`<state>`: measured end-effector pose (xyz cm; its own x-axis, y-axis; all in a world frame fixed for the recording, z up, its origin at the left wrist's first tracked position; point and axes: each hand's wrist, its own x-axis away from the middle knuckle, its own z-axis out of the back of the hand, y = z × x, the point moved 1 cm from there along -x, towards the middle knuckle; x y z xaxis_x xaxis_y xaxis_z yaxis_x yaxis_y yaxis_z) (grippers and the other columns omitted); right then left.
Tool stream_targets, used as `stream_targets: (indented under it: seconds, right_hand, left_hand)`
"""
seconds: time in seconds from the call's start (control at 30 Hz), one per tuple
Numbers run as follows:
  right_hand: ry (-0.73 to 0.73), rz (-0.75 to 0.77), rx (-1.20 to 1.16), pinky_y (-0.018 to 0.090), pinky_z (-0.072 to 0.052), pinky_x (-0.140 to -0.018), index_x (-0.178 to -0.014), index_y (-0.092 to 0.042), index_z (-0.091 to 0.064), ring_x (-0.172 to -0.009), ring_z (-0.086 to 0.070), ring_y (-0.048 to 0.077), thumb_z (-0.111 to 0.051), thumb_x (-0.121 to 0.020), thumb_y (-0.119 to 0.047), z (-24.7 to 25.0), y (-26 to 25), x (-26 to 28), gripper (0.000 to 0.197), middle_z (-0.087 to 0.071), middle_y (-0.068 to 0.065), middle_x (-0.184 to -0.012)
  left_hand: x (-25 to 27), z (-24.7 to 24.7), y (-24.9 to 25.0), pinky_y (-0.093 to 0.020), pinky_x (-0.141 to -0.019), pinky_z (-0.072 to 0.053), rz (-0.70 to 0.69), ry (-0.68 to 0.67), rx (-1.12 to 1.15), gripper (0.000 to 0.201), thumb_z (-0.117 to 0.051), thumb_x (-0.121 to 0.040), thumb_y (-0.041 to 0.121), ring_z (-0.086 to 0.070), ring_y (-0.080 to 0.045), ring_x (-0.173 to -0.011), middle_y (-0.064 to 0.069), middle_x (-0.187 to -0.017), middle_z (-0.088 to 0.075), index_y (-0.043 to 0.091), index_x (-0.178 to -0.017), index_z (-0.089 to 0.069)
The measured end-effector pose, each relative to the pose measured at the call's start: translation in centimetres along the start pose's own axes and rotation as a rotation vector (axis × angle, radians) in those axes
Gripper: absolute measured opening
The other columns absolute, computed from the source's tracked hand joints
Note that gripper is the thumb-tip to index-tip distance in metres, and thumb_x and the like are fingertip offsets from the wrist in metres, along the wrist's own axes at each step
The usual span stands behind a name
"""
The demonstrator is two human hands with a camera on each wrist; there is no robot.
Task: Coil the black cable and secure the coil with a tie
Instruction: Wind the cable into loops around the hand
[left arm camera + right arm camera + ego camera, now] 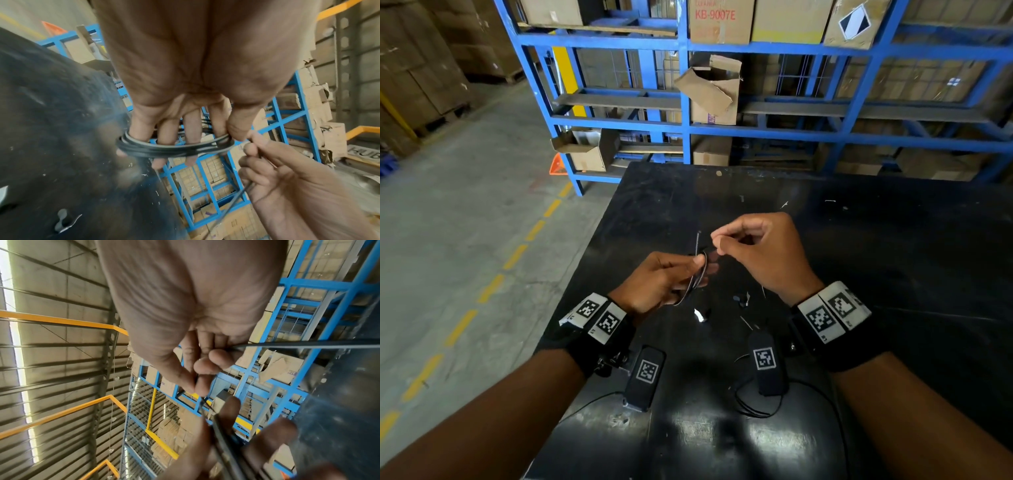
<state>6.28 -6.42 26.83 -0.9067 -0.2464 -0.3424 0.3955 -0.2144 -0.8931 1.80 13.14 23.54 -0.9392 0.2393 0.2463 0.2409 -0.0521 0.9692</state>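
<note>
Above the black surface (859, 240), the left hand (654, 279) grips the cable (174, 148), already wound in several loops around its fingers. The right hand (760, 251) pinches the loose end. Tying probably remains; no tie is identifiable.

Cable (174, 148): black, glossy grey sheen along the coil.
Table (859, 240): black, flecked with white specks.
Rack (685, 85): bright blue.
Boxes (722, 20): brown cardboard, one with red lettering.
Wristbands (832, 311): black, white square-code tags.
Floor line (489, 287): yellow dashes on grey.

Black table (859, 240); scattered small scraps (741, 299), thin black cord (756, 409).
</note>
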Motion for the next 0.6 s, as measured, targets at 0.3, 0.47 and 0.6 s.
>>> stream_targets:
  seconds: [0.3,0.47,0.6]
  right_hand:
    - [-0.037,-0.263,-0.550,0.018,-0.036,-0.045,-0.110,-0.006,-0.077,-0.050,-0.049,0.014,-0.063,-0.096,-0.001,-3.1,2.6,4.2,0.020,-0.078,0.014,-0.082]
    - [-0.096,-0.418,-0.619,0.018,-0.033,-0.045,-0.106,-0.007,-0.078,-0.051,-0.047,0.013,-0.066,-0.095,-0.006,-3.8,6.3,5.7,0.016,-0.075,0.015,-0.078]
    - [-0.153,-0.479,-0.508,0.020,-0.029,-0.047,-0.103,-0.005,-0.080,-0.051,-0.044,0.011,-0.075,-0.082,-0.032,-3.2,8.5,5.9,0.034,-0.068,0.007,-0.071]
  left_hand:
    - [-2.1,1.9,1.1,-0.068,-0.113,-0.037,-0.139,0.131,0.632,0.040,-0.042,-0.106,0.043,-0.058,-0.039,-0.136,-0.008,-0.148,-0.062,0.032,-0.140,-0.059]
    - [-2.4,2.3,2.7,-0.077,-0.114,-0.025,-0.203,-0.024,0.744,0.039,-0.034,-0.109,0.043,-0.051,-0.043,-0.141,-0.011,-0.153,-0.057,0.031,-0.133,-0.063]
    - [-1.8,2.0,2.9,-0.081,-0.113,-0.021,-0.222,-0.214,0.748,0.040,-0.037,-0.106,0.042,-0.044,-0.047,-0.145,-0.013,-0.154,-0.054,0.028,-0.132,-0.064]
